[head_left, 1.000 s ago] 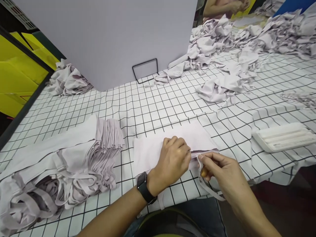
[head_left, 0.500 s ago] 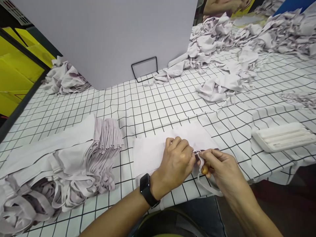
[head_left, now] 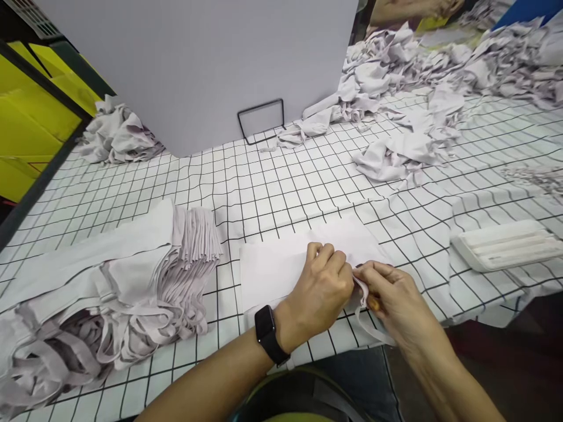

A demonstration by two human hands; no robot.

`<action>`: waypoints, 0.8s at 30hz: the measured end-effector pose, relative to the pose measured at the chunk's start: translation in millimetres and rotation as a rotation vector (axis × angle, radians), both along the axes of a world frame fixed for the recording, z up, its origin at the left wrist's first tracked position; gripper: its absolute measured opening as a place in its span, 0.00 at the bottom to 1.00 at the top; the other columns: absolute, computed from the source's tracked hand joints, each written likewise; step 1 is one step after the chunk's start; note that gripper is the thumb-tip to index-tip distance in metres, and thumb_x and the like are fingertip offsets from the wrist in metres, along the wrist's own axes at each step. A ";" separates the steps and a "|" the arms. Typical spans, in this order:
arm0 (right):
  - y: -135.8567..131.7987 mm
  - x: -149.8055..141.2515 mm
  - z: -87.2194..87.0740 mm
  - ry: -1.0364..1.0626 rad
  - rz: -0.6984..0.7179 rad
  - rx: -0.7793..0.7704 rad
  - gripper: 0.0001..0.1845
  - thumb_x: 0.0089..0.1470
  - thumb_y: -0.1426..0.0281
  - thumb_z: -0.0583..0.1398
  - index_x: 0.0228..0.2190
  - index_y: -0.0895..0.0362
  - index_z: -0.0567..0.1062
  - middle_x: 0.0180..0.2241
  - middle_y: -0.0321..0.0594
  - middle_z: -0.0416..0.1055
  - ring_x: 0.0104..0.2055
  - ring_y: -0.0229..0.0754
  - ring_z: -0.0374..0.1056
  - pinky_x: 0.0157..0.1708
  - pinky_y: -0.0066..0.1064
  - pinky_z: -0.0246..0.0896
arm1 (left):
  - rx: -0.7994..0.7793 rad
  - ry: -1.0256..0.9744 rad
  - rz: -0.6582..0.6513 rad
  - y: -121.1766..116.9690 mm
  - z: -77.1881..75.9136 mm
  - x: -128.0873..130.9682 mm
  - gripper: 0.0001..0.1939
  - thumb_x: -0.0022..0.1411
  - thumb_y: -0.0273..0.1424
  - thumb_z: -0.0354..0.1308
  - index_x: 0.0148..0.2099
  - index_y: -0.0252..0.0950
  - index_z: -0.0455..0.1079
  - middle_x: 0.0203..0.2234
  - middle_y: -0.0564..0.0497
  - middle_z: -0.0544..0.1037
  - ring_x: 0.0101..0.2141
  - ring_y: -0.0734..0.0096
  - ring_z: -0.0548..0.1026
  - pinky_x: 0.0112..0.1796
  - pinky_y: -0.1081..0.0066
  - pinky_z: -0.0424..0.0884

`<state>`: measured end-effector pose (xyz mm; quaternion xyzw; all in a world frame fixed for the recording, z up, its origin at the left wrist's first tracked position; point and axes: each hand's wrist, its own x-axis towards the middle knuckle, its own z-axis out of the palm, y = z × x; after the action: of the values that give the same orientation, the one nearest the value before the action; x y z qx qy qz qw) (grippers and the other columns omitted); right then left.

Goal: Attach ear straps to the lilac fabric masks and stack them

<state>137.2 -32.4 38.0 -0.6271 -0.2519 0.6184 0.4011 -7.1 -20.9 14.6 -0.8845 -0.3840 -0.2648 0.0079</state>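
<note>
A flat, pale pinkish-white fabric piece lies before me on the checked cloth. My left hand, with a black watch on its wrist, is closed over the right part of this piece, its fingers curled under and partly hidden. Right beside it my right hand pinches the piece's edge, where a narrow pale strap hangs down and loops to the right. An orange-brown object shows under the right fingers; its kind is unclear.
At left lies a thick stack of folded fabric pieces with dangling straps. Fabric heaps spread at the back right, near another person's arm. A grey panel stands behind, and a white ridged tray sits at right.
My hands have come slightly closer together. The dark edge that showed between my fingers is now mostly covered. The view has shifted a little.
</note>
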 end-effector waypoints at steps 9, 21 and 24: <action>5.0 11.2 0.3 -0.062 0.211 -0.082 0.24 0.30 0.56 0.75 0.15 0.56 0.68 0.11 0.23 0.49 0.13 0.26 0.40 0.13 0.22 0.33 | 0.035 0.079 -0.079 6.6 -5.9 1.0 0.13 0.63 0.15 0.50 0.29 0.33 0.66 0.28 0.49 0.69 0.33 0.65 0.66 0.40 0.65 0.63; -68.3 32.7 -3.1 -0.889 0.210 0.391 0.14 0.55 0.54 0.64 0.31 0.52 0.81 0.25 0.39 0.76 0.26 0.43 0.69 0.29 0.32 0.63 | -0.389 -0.218 0.050 -19.5 6.6 -48.1 0.14 0.66 0.27 0.58 0.54 0.35 0.71 0.52 0.42 0.74 0.53 0.56 0.70 0.52 0.54 0.68; -98.9 16.2 -20.0 -0.573 0.583 0.358 0.17 0.57 0.53 0.62 0.32 0.52 0.84 0.27 0.39 0.80 0.25 0.44 0.72 0.26 0.31 0.66 | -0.370 -0.264 0.112 -34.3 2.1 -75.4 0.11 0.68 0.26 0.55 0.51 0.35 0.72 0.50 0.42 0.74 0.52 0.59 0.71 0.52 0.57 0.71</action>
<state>153.4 -131.3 18.1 -0.5965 -0.6222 0.4537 0.2263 -82.4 -55.2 16.7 -0.8059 -0.4722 -0.3025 -0.1901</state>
